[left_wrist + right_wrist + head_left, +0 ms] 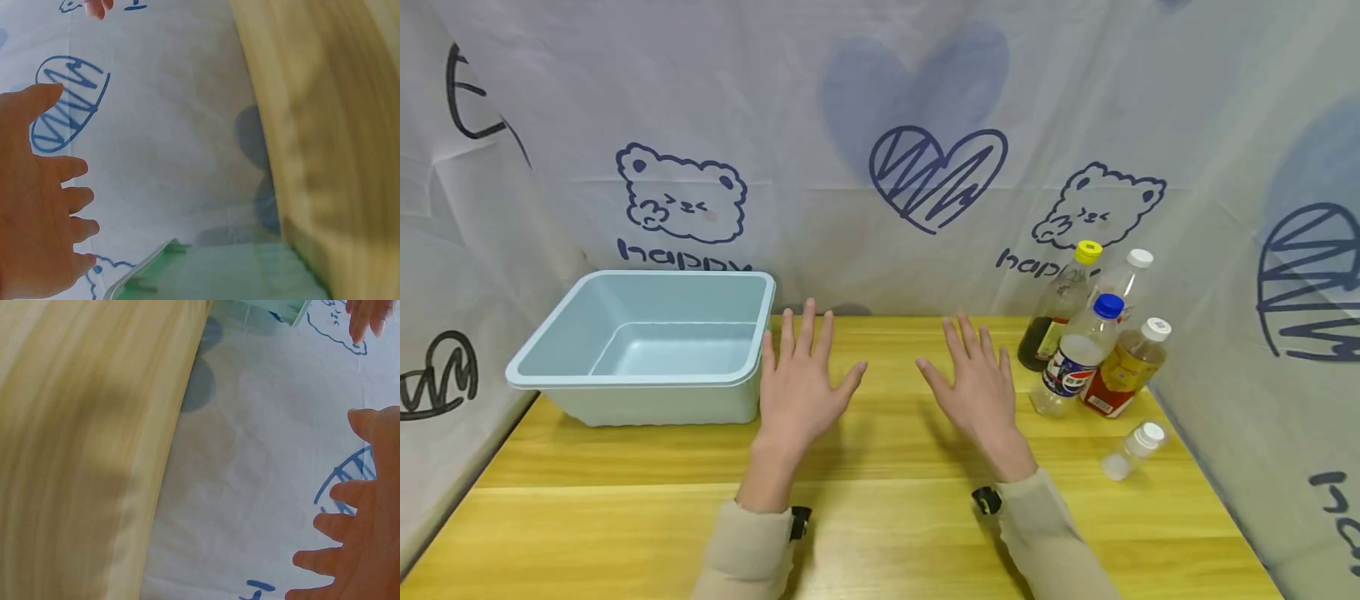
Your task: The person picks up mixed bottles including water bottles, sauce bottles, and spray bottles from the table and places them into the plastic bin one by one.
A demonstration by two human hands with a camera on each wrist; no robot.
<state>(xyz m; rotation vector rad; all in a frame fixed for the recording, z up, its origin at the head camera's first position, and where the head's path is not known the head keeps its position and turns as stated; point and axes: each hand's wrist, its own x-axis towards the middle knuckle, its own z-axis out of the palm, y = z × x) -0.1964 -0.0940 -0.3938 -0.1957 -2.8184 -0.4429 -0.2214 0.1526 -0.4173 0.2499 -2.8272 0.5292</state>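
Note:
Both hands are held out above the wooden table, palms down with the fingers spread, and neither holds anything. My left hand (799, 390) is just right of a light blue plastic basin (662, 404), whose inside shows no contents. My right hand (981, 392) is nearest a group of plastic bottles at the right. Among them are a bottle with a blue cap (1078, 362), a dark-liquid bottle with a yellow cap (1045, 325), and a white-capped bottle with a red and yellow label (1123, 371). Behind them stands a clear white-capped bottle (1120, 279).
A small clear jar with a white cap (1133, 452) stands nearer the table's right edge. White cloth (820, 208) with printed hearts and bears hangs behind the table (880, 533) and along both sides. Dark straps (800, 523) sit at both sleeve cuffs.

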